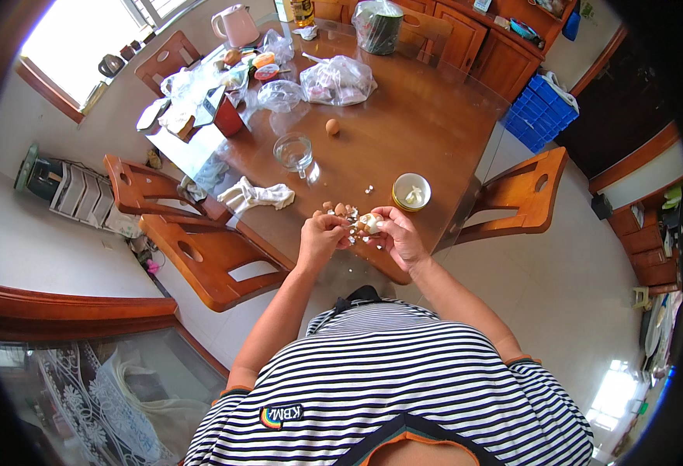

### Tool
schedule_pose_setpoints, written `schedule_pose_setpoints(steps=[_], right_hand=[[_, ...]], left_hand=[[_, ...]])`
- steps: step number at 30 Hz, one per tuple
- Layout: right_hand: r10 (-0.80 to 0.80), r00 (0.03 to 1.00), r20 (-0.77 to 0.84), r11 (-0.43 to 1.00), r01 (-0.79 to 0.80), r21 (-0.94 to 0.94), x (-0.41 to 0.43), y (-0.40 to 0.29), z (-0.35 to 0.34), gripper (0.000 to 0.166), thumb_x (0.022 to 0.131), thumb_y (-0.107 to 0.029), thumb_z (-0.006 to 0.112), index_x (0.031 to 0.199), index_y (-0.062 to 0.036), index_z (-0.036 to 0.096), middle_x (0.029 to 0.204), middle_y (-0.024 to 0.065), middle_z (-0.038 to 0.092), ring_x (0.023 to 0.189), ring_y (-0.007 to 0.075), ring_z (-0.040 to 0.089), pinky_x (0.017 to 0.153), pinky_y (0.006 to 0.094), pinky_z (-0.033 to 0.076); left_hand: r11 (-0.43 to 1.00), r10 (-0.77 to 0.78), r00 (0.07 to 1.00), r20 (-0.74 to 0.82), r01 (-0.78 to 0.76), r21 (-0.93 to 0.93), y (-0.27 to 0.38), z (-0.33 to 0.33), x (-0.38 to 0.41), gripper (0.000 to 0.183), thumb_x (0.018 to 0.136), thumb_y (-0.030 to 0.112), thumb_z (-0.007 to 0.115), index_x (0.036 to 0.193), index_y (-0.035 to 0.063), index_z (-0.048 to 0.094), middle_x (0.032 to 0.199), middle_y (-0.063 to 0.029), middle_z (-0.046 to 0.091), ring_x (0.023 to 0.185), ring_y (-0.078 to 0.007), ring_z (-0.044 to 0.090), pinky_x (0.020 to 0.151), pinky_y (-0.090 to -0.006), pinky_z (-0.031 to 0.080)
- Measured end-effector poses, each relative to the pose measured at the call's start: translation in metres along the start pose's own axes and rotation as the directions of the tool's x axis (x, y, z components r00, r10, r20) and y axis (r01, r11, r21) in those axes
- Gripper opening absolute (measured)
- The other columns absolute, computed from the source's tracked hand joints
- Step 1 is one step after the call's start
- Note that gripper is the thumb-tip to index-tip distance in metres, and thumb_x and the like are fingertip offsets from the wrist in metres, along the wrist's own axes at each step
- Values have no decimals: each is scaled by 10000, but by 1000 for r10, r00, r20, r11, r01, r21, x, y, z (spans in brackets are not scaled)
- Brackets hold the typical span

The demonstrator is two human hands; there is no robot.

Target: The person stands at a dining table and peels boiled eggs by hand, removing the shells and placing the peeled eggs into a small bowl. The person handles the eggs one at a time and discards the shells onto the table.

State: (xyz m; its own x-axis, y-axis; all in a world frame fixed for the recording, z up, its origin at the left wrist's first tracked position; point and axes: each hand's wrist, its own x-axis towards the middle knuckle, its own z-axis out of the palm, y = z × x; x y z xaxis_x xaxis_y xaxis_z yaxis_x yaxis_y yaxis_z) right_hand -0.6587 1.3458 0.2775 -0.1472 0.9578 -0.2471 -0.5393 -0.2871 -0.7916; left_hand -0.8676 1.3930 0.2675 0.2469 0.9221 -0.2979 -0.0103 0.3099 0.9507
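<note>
A partly peeled boiled egg (370,223), white with brown shell still on part of it, is held in the fingers of my right hand (401,234) over the table's near corner. Close on its left, my left hand (323,236) has thumb and forefinger pinched together, seemingly on a small bit of shell. Broken brown eggshell (340,208) lies heaped just beyond my fingers, with small flakes around it. A bowl (401,203), white inside with a yellow outer band, stands past my right hand. Pale pieces (414,195) lie in it. Farther off rests a whole brown egg (333,127).
On the wooden table (411,128) stand a glass mug (293,152), a crumpled white cloth (257,195), a red box (228,118), plastic bags (338,81) and a pink kettle (237,26). Wooden chairs (219,262) flank it. A blue crate (539,113) sits right.
</note>
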Motion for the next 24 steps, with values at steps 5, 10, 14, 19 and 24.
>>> schedule_pose_setpoints(steps=[5,10,14,19,24], right_hand=[[-10,999,-31,976,3,-217,1,-4,2,283,979,-213,601,1227,-79,580,1133,42,665,920,98,645,774,252,538],[0,1000,-3,942,-1,-337,-2,-7,9,243,1022,-258,599,1183,-76,605,1086,27,668,870,73,618,723,234,501],[24,999,22,924,-14,-382,0,-4,7,245,1030,-274,625,1160,-67,613,1018,10,667,832,57,596,686,223,488],[47,997,55,939,-25,-343,1,-2,8,211,1019,-214,649,1151,-51,621,994,13,664,808,57,583,667,223,484],[-77,997,15,956,78,-283,4,24,-9,246,998,-281,639,1075,-49,663,767,-8,604,603,62,535,521,242,455]], left_hand=[[763,302,952,44,-269,588,11,3,-4,215,943,93,710,1120,-27,731,856,-55,690,775,-127,658,693,-269,529],[794,409,899,154,-434,425,27,12,-4,265,878,100,765,1123,3,737,867,-67,655,803,-129,639,701,-275,516],[832,336,907,253,-412,372,36,12,-8,245,902,63,751,1133,-16,727,920,-59,647,827,-135,630,715,-275,511],[810,362,899,248,-435,393,34,13,-14,215,907,53,718,1111,-12,743,864,-79,665,757,-150,633,656,-286,494],[565,463,823,330,-560,605,40,24,-14,171,908,103,657,1025,7,737,929,-191,723,804,-328,715,737,-378,559]])
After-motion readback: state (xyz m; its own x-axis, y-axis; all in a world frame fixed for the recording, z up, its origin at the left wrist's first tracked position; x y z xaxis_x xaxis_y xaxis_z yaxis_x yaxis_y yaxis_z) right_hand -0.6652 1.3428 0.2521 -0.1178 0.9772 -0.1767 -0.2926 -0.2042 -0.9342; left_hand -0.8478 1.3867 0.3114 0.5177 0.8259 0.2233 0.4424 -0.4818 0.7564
